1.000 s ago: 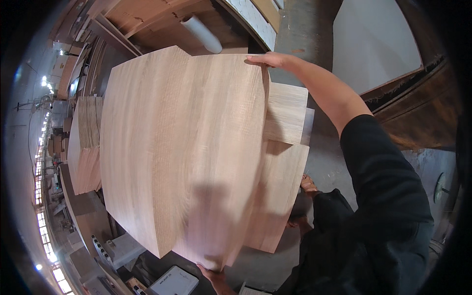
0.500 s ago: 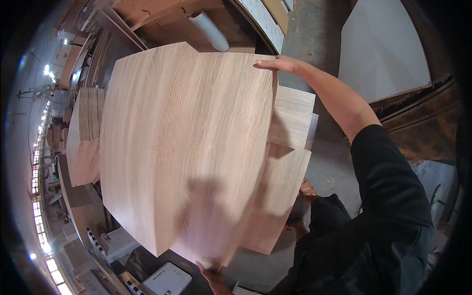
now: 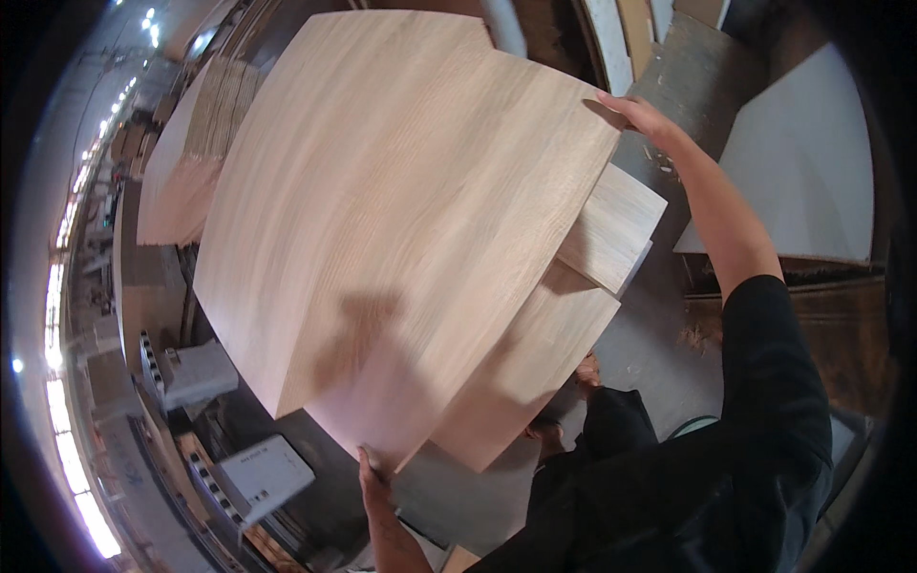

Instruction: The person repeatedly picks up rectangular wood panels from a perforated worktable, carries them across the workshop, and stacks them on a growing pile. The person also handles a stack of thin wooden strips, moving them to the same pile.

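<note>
A wide board (image 3: 497,201) with pale wood-grain facing lies in front of me, overlapping or butting against a similar board (image 3: 315,143) on its left; which one lies on top I cannot tell. My right hand (image 3: 642,116) grips its far right corner, the thumb on the upper face and the fingers hidden below. At the near corner my left hand (image 3: 375,477) grips the same board, thumb on top and the other fingers mostly out of sight. A dark shadow falls across the board's near part.
Smaller wood-grain pieces (image 3: 540,358) stick out beneath the board on the right. A stack of boards (image 3: 205,143) stands at the left. White boxy units (image 3: 263,477) sit at lower left. A large pale sheet (image 3: 802,162) leans at the right, and my feet (image 3: 587,372) are close by.
The whole view has turned, so the boards appear tilted clockwise and higher in the picture. Both hands keep their grip on the board's corners.
</note>
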Tool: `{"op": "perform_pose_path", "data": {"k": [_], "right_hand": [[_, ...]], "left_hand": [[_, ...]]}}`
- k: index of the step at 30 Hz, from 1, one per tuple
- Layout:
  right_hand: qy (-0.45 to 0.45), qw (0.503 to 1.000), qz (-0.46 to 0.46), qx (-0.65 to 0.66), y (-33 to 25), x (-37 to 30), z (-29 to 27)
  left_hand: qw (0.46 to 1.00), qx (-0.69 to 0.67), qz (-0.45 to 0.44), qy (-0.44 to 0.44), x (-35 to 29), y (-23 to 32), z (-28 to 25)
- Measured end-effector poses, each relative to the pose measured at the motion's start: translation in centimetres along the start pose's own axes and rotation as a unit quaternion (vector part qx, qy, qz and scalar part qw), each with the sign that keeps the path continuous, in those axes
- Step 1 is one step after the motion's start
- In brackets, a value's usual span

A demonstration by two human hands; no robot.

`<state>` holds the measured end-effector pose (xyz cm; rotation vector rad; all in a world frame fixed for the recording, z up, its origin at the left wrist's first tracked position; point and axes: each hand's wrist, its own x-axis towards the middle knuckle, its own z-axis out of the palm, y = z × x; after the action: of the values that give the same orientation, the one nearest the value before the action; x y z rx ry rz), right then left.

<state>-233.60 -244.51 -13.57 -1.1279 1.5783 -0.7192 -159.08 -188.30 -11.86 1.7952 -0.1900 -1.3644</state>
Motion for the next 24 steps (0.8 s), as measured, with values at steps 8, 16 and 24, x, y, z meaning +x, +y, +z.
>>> {"op": "perform_pose_path", "data": {"k": [8,16,24], "right_hand": [[-0.046,0.998,0.031,0.017,0.2,0.6,-0.2],[0.052,0.989,0.016,0.139,1.5,0.8,1.6],[0.027,0.959,-0.004,0.284,7.3,-13.6,16.8]], "left_hand": [[0.994,-0.011,-0.053,0.098,1.2,-0.4,-1.1],[0.977,0.042,-0.028,0.206,1.0,-0.3,0.7],[0.925,-0.081,-0.003,0.372,-3.1,-5.8,5.2]]}}
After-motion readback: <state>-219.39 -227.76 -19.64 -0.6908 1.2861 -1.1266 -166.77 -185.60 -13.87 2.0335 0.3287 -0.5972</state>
